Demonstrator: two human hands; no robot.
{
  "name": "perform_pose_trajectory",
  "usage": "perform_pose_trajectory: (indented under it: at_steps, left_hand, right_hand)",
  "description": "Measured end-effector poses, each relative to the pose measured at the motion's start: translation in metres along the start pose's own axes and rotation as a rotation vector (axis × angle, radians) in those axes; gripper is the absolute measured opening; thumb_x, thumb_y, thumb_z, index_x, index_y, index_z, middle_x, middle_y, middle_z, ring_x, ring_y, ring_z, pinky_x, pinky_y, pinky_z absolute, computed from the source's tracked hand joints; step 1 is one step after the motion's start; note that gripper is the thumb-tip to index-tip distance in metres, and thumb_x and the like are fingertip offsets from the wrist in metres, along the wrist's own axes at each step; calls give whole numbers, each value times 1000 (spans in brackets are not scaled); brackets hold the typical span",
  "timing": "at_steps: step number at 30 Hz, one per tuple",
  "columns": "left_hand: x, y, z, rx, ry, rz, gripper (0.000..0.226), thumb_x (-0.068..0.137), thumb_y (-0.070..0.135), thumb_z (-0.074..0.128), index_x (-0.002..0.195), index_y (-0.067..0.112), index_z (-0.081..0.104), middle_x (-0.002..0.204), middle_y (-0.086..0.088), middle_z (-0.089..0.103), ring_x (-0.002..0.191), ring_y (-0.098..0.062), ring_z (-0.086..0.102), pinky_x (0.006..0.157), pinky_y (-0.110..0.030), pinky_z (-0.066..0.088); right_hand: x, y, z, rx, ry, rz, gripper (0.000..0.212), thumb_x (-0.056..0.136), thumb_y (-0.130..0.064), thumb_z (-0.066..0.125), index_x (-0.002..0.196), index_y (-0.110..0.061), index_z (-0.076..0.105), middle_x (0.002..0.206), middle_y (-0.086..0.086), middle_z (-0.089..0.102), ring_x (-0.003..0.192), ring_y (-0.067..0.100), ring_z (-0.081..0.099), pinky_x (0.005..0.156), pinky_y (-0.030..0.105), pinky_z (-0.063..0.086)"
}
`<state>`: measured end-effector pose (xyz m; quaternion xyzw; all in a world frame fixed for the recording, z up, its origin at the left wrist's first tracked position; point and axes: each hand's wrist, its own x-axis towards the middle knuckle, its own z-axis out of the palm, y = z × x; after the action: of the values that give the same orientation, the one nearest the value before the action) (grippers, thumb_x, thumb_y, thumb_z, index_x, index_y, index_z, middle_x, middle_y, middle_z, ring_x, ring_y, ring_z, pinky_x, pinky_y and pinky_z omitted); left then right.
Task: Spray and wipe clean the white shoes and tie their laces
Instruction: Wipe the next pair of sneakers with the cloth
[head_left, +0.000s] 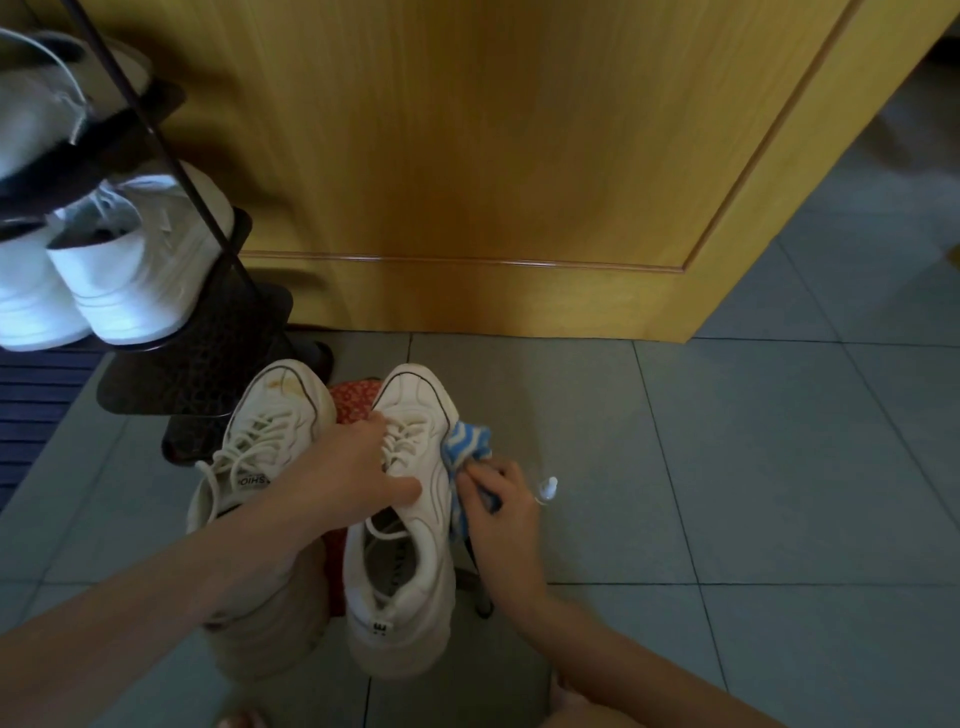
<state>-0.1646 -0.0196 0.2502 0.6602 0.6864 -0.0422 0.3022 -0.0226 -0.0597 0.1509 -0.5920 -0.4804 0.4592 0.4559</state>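
Two white lace-up shoes rest side by side on a small red stool (352, 402). The left shoe (270, 431) has a yellowish stain on its toe and loose laces. My left hand (358, 462) grips the right shoe (410, 519) across its laces, thumb on the shoe's right side. My right hand (501, 512) holds a blue-and-white striped cloth (467, 447) bunched against the right flank of that shoe. A small clear spray bottle (548, 490) with a white nozzle stands on the floor tiles just right of my right hand.
A dark metal shoe rack (208, 332) stands at the left with other white shoes (119, 270) on its shelves. A yellow wooden door (493, 182) is straight ahead. Grey floor tiles (753, 493) stretch to the right. A dark mat (36, 410) lies at the far left.
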Motion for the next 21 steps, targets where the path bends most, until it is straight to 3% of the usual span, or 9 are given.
perform_pose_trajectory:
  at_steps: [3,8,15,21]
  left_hand:
    - [0,-1,0,-3,-4,12,85,81,40,67,146,8,22,142,-7,42,127,-21,43,97,-28,39]
    - [2,-1,-1,-2,9,3,85,80,40,68,146,9,24,146,-7,38,131,-21,39,99,-26,36]
    - [3,-5,2,-39,2,-1,84,81,39,67,146,9,25,147,-5,36,132,-20,38,99,-26,35]
    - [3,-3,2,-23,7,-18,86,79,40,69,146,8,26,149,-5,34,133,-20,37,103,-27,34]
  right_hand:
    - [33,-4,9,4,84,26,13,90,-6,58,87,6,64,86,5,51,71,0,52,65,5,40]
    - [73,-17,17,-86,53,-10,19,91,-11,59,105,-5,69,92,3,53,77,1,52,68,0,38]
    - [-1,-3,-7,10,-44,58,9,90,-10,60,92,-14,68,90,0,55,78,-8,54,70,4,41]
    - [40,-11,8,25,74,80,13,89,-8,61,98,-5,70,91,3,54,78,4,54,69,6,43]
